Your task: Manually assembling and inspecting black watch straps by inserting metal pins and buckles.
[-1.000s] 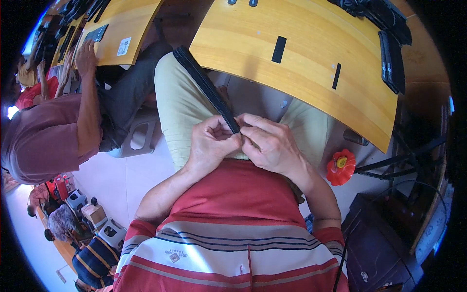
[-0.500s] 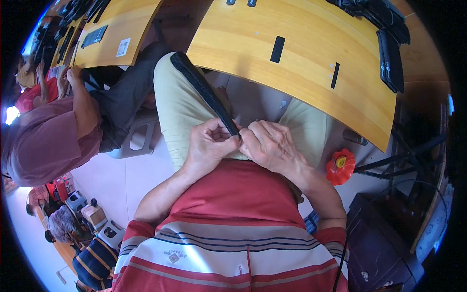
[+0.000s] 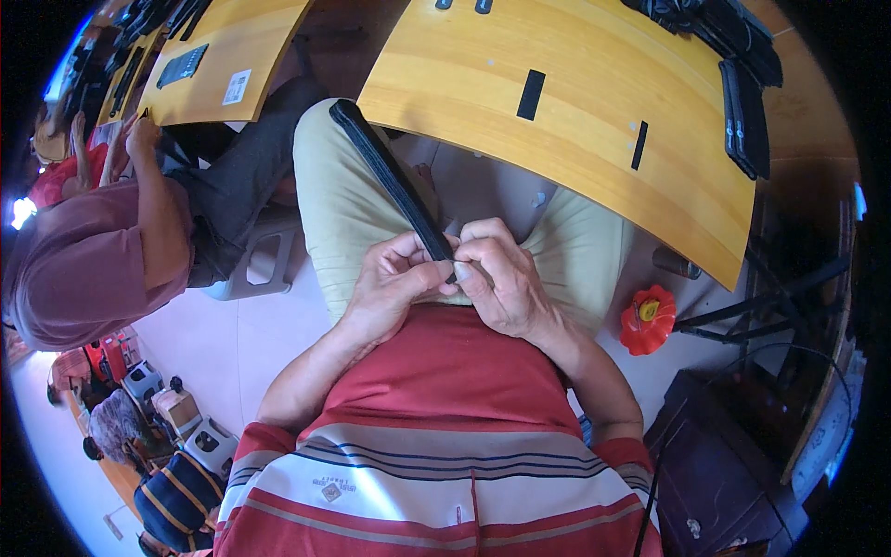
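A long, narrow black fabric strip [image 3: 392, 181] slants across my lap, its far rounded end lying over my left knee. Near its lower end, my left hand [image 3: 388, 283] pinches it between thumb and fingers. My right hand [image 3: 501, 278] is closed at the very tip, thumb and fingertips pressed together there. Fingers cover that tip, so its detail is hidden. Both hands are close together just above my waist.
Ahead stands a wooden table [image 3: 594, 56] with a black rectangle [image 3: 531, 95], a thin black strip [image 3: 640, 145] and stacked black pouches [image 3: 745, 121]. A red scalloped dish [image 3: 648, 320] is low at right. Another person [image 3: 102, 251] sits at left by a second table [image 3: 209, 93].
My right hand has turned and its fingers have shifted at the strip's lower end, with the thumb now in view. The strip has rolled slightly, while my left hand keeps its pinch.
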Tool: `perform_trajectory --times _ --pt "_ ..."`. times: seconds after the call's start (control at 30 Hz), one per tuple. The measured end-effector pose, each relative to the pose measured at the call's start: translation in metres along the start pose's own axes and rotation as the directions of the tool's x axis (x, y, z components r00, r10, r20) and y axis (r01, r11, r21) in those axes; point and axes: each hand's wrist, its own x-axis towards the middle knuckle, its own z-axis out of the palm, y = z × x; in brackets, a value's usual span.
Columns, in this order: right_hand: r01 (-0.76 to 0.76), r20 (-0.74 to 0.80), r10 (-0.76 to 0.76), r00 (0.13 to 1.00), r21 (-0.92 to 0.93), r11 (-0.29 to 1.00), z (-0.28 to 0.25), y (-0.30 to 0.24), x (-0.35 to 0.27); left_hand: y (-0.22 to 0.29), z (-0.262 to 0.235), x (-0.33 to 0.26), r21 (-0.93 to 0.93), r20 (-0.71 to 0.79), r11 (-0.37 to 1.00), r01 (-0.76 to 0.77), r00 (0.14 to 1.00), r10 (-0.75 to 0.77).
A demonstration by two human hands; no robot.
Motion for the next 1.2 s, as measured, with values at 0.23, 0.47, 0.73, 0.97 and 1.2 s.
perform_trajectory --times 0.23,0.47,0.73,0.97,1.2 --pt "0.06 -0.004 -0.061 0.998 -0.089 0.994 0.0 -0.006 -0.001 -0.002 -0.003 -0.003 0.064 0.054 0.995 -0.074 0.996 0.07" --pt "0.218 0.079 -0.204 0.976 -0.273 0.937 -0.019 -0.021 0.015 0.008 0.003 -0.014 0.178 0.037 0.979 -0.101 0.995 0.096" --pt "0.114 0.037 -0.107 0.994 -0.279 0.954 -0.055 -0.022 0.033 0.011 -0.002 -0.034 0.286 0.169 0.958 -0.003 0.984 -0.048" --pt "-0.235 0.003 0.24 0.971 0.213 0.948 -0.039 -0.027 0.016 0.018 0.005 -0.03 0.215 0.203 0.976 -0.012 0.979 -0.032" --pt "0.017 0.07 -0.027 0.997 0.147 0.989 -0.038 -0.034 0.022 0.013 0.004 -0.031 0.196 0.181 0.98 -0.035 0.983 -0.001"
